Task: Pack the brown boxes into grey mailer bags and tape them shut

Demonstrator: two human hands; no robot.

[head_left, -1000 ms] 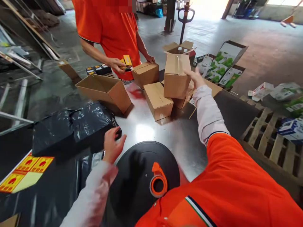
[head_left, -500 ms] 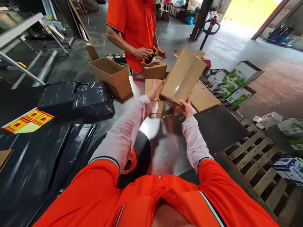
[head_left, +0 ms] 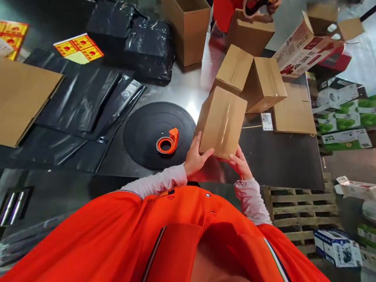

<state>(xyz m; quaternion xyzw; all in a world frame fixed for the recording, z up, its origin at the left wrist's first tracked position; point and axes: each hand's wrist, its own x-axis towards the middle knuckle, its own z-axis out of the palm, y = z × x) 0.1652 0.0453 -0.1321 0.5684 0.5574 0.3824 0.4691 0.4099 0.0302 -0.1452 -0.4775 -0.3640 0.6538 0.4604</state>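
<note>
My left hand (head_left: 196, 156) and my right hand (head_left: 240, 162) hold a closed brown cardboard box (head_left: 221, 122) between them, just in front of my chest. The left palm presses its left side, and the right fingers cup its lower edge. Left of my hands lies a flat black disc (head_left: 155, 135) with an orange ring (head_left: 166, 145) at its centre. Further out stand two more cardboard boxes (head_left: 263, 80) (head_left: 233, 68), close together. At the top, a co-worker's hand (head_left: 272, 6) holds a dark object above another cardboard box (head_left: 249, 33).
The steel table top (head_left: 188, 92) carries black plastic bags (head_left: 147, 43), an open carton (head_left: 188, 27) and a flat cardboard sheet (head_left: 26, 98). Printed cartons (head_left: 337, 113) lie at right, beyond a flat cardboard piece (head_left: 293, 111). A wooden pallet (head_left: 302, 207) sits at lower right.
My hands have brought the box down and towards my chest, and it has turned. My view has tipped downward, so the black disc and table top now fill the middle.
</note>
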